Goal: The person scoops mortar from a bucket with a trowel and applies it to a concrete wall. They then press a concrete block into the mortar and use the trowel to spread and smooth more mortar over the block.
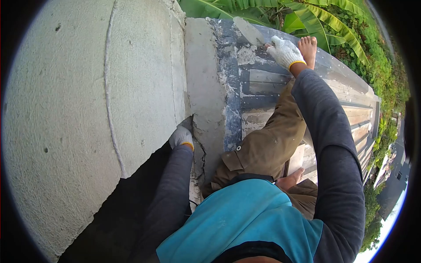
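Observation:
My right hand (286,52), in a white knitted glove with a yellow cuff, is closed around a flat grey trowel (248,31). The trowel's blade lies over the mortar-smeared edge of the metal roof (267,76), close to my bare foot (308,48). My left hand (180,137), gloved too, is at the broken lower corner of the rough concrete wall (144,79). Its fingers are too unclear to make out. Beside it, a jagged crack runs through the grey mortar strip (204,87) between wall and roof.
A dark opening (127,210) lies below the wall at the lower left. My bent leg (267,144) in brown trousers rests across the roof. Banana leaves (315,22) hang over the roof's far edge, with greenery and a grey building (397,175) at the right.

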A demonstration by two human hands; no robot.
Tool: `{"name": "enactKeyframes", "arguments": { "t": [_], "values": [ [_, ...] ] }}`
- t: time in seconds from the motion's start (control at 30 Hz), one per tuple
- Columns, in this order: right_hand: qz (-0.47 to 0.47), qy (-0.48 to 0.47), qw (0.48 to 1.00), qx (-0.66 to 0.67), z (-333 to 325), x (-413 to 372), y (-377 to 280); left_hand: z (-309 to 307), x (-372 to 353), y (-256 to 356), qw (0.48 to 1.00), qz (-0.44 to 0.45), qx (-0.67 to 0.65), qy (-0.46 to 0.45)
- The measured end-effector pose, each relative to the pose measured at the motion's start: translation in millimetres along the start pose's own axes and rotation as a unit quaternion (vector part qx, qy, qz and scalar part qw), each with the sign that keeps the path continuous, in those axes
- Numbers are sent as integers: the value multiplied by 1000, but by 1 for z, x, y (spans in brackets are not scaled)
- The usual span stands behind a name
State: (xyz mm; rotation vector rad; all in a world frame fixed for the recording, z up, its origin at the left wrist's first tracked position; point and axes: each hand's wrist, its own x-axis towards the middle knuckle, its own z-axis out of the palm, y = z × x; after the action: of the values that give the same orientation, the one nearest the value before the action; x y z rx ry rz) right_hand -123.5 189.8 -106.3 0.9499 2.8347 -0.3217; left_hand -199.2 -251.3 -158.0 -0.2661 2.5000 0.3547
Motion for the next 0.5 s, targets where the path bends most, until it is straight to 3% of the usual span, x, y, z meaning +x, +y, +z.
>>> {"name": "enactKeyframes", "arguments": {
  "t": [0.03, 0.13, 0.2, 0.27, 0.33, 0.4, 0.43, 0.47, 0.5],
  "values": [
    [1, -1, 1000, 2, -3, -2, -4, -2, 0, -1, 1000, 0, 2, 1],
    [-171, -126, 974, -75, -23, -24, -14, -2, -3, 3, 999, 38, 25, -13],
    [-51, -68, 996, -8, -1, -23, -6, 6, 3, -1, 999, -7, 39, 16],
    [-7, -63, 998, -7, -1, -19, -12, 22, 16, -15, 999, -3, 4, 34],
    [63, -29, 998, -10, 2, -11, 0, 33, 27, -18, 987, -59, -96, 117],
    [180, 16, 983, 24, -7, -3, 26, 51, 51, -44, 989, 28, -67, 126],
    [207, 102, 973, 1, -6, 2, 48, 30, 31, -31, 997, 46, 31, 57],
    [220, 94, 969, 67, -28, -6, 70, 38, 43, -41, 996, 20, 22, 86],
    [199, 172, 958, 112, -67, -40, 67, 38, 34, -40, 994, 46, 42, 94]
  ]
}}
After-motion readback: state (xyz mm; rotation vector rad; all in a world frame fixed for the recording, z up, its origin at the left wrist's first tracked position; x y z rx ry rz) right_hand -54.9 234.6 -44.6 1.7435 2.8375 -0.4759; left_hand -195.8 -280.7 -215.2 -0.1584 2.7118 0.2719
